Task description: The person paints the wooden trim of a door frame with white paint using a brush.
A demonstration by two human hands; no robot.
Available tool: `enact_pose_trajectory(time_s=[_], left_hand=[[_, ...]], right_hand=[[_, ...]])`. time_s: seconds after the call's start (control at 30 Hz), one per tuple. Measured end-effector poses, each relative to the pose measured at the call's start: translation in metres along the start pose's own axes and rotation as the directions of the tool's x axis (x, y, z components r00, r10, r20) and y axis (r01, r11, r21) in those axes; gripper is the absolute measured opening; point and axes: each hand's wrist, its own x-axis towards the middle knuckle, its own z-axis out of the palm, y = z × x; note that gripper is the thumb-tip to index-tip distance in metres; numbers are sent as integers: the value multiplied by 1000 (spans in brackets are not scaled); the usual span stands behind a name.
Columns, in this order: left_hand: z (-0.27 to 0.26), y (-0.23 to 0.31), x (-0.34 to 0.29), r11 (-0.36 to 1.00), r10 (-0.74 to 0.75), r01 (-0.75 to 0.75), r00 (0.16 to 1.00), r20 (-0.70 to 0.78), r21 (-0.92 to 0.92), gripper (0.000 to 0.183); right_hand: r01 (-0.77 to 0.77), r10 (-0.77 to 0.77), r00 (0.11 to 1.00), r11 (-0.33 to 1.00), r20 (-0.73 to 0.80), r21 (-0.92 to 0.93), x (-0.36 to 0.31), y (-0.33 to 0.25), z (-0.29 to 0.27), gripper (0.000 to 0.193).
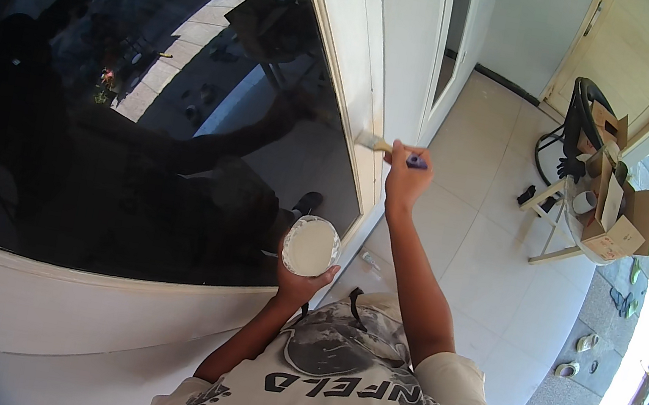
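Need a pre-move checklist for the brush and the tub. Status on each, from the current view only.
1. Brush held: ok, the right hand grips it by the handle.
2. Tub held: ok, in the left hand, opening up, pale contents inside.
3. Bristles touching the window frame: cannot tell; they overlap it in this view, but contact is unclear.
4. Bristles loaded: cannot tell, too small to judge.
5. Tub kept apart from the brush: ok, the tub is well below the brush in the picture.
6. Floor near the person free of loose items: not ok, a small object lies on the tiles.
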Motion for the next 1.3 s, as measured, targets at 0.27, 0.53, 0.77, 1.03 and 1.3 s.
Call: enact_pose_trajectory(time_s=[0.27,0.53,0.77,1.03,1.3], left_hand=[[3,11,4,998,14,-16,1000,-24,-64,96],[0,11,2,1000,7,-7,1000,7,-6,100],[3,5,-4,999,-8,9,1000,10,-46,100],[4,7,-3,999,46,-45,999,-11,4,98],[4,14,-3,999,-4,5,1000,10,-42,98]], right_hand=[[97,-197,976,774,92,626,21,-138,69,23],[41,-20,997,959,-79,280,-10,28,3,21],[242,-234,968,967,91,-80,10,-71,37,19],[230,-342,937,761,74,606,16,-187,88,24],[74,-55,995,971,-87,228,-11,-6,22,19]])
